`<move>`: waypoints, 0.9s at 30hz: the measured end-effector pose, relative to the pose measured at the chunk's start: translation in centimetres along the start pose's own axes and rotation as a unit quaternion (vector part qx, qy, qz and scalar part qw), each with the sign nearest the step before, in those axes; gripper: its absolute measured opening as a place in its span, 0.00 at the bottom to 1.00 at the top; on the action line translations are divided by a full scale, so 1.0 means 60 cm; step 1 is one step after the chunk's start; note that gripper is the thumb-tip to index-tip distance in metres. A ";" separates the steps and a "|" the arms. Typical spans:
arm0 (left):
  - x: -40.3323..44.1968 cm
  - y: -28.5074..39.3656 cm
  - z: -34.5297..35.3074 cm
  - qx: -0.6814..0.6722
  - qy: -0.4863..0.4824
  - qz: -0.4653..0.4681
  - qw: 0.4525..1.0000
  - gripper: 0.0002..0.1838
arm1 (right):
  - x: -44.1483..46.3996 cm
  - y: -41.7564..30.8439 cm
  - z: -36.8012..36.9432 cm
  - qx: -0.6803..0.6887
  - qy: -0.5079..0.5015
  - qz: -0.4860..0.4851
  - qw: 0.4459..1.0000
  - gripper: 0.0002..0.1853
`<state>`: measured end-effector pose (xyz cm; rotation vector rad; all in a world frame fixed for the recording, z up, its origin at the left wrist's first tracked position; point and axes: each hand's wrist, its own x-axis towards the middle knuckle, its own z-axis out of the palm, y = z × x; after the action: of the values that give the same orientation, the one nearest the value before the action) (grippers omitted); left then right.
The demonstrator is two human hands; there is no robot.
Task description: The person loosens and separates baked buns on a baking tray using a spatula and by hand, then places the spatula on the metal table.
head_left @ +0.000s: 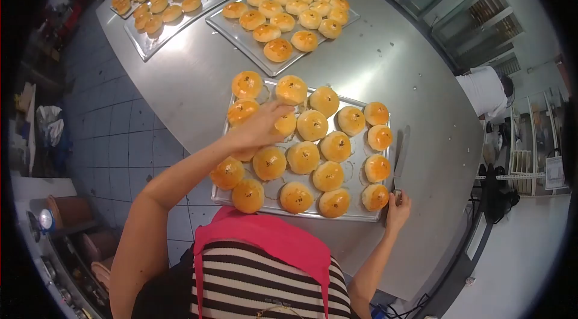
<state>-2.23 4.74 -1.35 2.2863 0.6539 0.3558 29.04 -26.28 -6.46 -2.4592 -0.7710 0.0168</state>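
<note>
My left hand reaches over the near tray, its fingers and thumb curved around the side of a glazed round bun. Part of that bun is hidden by the hand. More golden buns with small dark specks on top sit around it on the metal tray. Beyond the tray's right edge, my right hand grips the handle of a long, flat-bladed spatula. Its blade points away from me over the steel table, beside the right-hand row of buns.
On the steel table, a second tray of buns lies beyond the near one. Further trays with buns stand at the far left. A person in a white top is at the right, near shelves.
</note>
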 end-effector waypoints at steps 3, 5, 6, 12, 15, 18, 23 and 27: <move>0.010 -0.002 0.015 0.051 0.002 0.002 0.999 0.36 | -0.007 0.008 0.002 0.020 0.020 0.015 0.999 0.21; 0.014 0.001 0.013 0.065 0.006 -0.004 0.998 0.37 | -0.011 0.011 0.006 0.014 0.030 0.021 0.999 0.21; 0.016 0.008 0.004 0.042 -0.005 -0.014 0.999 0.36 | -0.010 0.010 0.009 0.006 0.041 0.022 0.999 0.21; 0.019 0.022 -0.003 0.071 -0.025 -0.021 0.997 0.34 | -0.011 0.011 0.013 0.018 0.053 0.026 0.998 0.20; 0.055 0.008 0.000 0.088 0.021 0.016 0.996 0.25 | -0.011 0.009 0.012 0.023 0.047 0.039 0.998 0.20; 0.098 -0.020 0.019 0.163 0.085 0.089 0.979 0.16 | -0.011 0.015 0.015 0.029 0.053 0.020 0.998 0.20; 0.129 -0.021 0.046 0.279 0.081 0.094 0.952 0.10 | -0.014 0.007 0.013 0.034 0.060 0.027 0.997 0.20; 0.145 -0.025 0.043 0.297 0.077 0.078 0.949 0.09 | -0.012 0.011 0.016 0.035 0.068 0.024 0.997 0.20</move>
<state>5.56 8.97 -3.68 2.9197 0.7317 0.4633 28.60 -26.60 -7.72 -2.3831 -0.6429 -0.1024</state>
